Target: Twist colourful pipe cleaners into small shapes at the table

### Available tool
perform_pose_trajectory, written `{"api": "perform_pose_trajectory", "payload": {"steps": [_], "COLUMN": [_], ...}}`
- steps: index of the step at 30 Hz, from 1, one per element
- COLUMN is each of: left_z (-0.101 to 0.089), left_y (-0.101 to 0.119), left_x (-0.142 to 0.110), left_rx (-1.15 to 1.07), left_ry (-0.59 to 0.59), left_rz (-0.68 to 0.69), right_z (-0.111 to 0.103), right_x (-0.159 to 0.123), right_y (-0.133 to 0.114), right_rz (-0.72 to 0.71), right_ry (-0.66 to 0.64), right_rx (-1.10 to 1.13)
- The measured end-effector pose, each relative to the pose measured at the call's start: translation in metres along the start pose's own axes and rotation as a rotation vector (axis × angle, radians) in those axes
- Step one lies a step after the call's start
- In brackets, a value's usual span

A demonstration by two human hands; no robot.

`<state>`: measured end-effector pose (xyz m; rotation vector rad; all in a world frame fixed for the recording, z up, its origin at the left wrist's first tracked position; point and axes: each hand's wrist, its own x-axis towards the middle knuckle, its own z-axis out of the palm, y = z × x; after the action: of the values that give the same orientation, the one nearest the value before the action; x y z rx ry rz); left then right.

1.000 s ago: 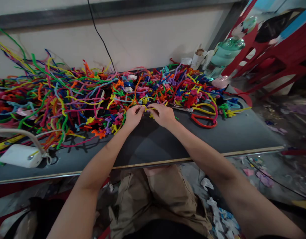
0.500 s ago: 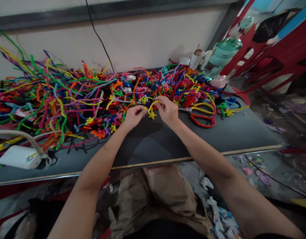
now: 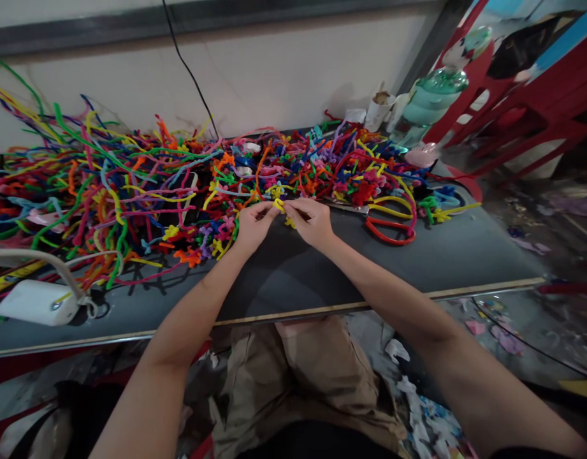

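Observation:
Between my fingertips is a yellow pipe cleaner [image 3: 278,204], bent into a small loop. My left hand [image 3: 255,223] pinches it from the left. My right hand [image 3: 311,220] pinches it from the right, the two sets of fingertips almost meeting. Just below the right fingertips lies a small yellow pipe-cleaner flower [image 3: 290,222], partly hidden. Behind both hands spreads a heap of many-coloured pipe cleaners [image 3: 150,185], some straight, some twisted into small shapes. Scissors [image 3: 391,230] with orange-red and yellow handles rest to the right of my right hand.
On the dark table [image 3: 446,255], a white box with a cable [image 3: 37,303] stands at the left front. Paper cups [image 3: 379,113] and a green transparent bottle [image 3: 429,99] stand at the back right. A black cord [image 3: 188,70] hangs down the wall. Red chairs [image 3: 527,127] stand beyond.
My right hand has moved left and slightly down, closer to my left hand. The yellow pipe cleaner, arched between the hands before, is now a small loop at the fingertips.

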<state>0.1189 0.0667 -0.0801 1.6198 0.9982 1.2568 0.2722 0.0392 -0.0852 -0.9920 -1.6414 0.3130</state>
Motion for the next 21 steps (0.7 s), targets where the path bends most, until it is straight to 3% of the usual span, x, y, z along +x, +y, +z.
{"api": "perform_pose_trajectory", "payload": {"steps": [5,8,11,16,21], "left_z": [0.005,0.005,-0.004,-0.019,-0.019], "left_y": [-0.002,0.000,0.005,0.007,0.000], "left_x": [-0.003,-0.004,-0.002,0.002,0.004], "left_rx": [-0.068,-0.017,0.220,0.532,0.646], "left_ry": [0.065,0.042,0.001,-0.133,-0.143], "left_rz": [-0.157,-0.145,0.024,0.397,0.493], "right_z": [-0.001,-0.002,-0.008,-0.017,-0.017], "right_x": [-0.002,0.000,0.005,0.011,0.011], "right_y": [-0.002,-0.002,0.002,0.012,0.015], "right_rz": [-0.022,0.018,0.088,0.202,0.226], "right_ry": [-0.054,-0.016,-0.029,-0.194,-0.240], "right_rx": [-0.099,-0.104,-0.056,0.040,0.050]}}
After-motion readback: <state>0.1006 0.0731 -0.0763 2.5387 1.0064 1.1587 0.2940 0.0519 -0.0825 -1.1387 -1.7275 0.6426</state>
